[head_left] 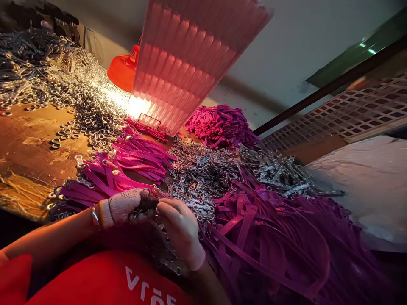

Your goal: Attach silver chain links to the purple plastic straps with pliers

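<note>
My left hand (122, 208), in a knitted glove with a metal bracelet at the wrist, is closed at the lower centre. A metal ring (146, 192) shows at its fingertips, beside a dark piece (148, 204) that is too shadowed to make out. Against those fingertips, my right hand (182, 231) is pinched shut; its own fingers hide what they grip. Below the hands, a metal chain (173, 266) lies in shadow near the red shirt. Magenta straps (98, 180) with metal rings at their ends lie just beyond my left hand.
Metal chains (203, 169) are heaped beyond my right hand, and loose purple straps (270, 237) spread to the right. At the back left sits a pile of metal rings and fittings (63, 72). A red lamp (122, 70) hangs beside a ribbed translucent panel (190, 55).
</note>
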`<state>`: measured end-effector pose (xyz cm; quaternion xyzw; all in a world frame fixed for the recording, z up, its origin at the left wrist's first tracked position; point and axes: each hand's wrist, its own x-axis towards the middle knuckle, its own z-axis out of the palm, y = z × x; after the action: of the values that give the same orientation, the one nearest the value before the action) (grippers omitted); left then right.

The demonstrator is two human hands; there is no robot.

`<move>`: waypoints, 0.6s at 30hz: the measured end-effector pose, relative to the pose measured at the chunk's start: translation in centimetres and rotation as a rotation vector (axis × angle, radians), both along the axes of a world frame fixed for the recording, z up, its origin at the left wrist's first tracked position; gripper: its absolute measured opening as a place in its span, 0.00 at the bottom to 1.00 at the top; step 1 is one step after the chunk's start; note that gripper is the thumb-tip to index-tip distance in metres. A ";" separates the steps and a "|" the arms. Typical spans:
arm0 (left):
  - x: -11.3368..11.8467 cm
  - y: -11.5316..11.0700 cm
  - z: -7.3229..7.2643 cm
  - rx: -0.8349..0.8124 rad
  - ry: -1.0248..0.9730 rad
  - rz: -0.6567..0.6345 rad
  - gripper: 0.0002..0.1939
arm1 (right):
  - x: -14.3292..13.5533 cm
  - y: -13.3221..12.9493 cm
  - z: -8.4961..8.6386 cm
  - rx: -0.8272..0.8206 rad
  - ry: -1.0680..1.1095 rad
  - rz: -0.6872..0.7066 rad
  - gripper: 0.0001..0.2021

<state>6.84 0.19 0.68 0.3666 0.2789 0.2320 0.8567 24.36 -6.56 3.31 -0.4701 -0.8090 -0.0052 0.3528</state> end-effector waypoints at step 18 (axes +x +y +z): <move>0.0 1.0 -0.2 0.357 0.226 -0.015 0.07 | 0.0 1.5 0.8 -0.118 -0.465 -0.137 0.10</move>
<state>6.87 1.19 0.43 0.5383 0.3250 0.2289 0.7431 24.40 -5.08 4.15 -0.5296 -0.8337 -0.0899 0.1280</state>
